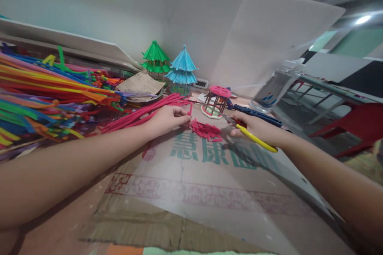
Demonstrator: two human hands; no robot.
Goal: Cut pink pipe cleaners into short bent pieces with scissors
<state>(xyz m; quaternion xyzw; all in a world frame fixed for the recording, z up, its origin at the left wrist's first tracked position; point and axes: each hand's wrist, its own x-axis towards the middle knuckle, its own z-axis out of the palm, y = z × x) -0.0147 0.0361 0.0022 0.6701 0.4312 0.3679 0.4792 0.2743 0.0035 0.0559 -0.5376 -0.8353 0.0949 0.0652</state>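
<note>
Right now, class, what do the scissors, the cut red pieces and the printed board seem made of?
Scissors: the grey blades look metal; the smooth, evenly yellow handle suggests plastic. Red pieces: matt, soft-looking, perhaps fuzzy chenille, though blur hides fibres. Printed board: probably cardboard, with a dull brown, ragged edge.

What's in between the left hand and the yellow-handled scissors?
A pile of short pink pieces, with a pink-topped little model standing just behind it. The head view shows both.

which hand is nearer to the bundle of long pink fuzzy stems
Left. The left hand is beside the bundle of long pink fuzzy stems; the right hand, holding yellow-handled scissors, is farther right, past the pile of short pink pieces.
</note>
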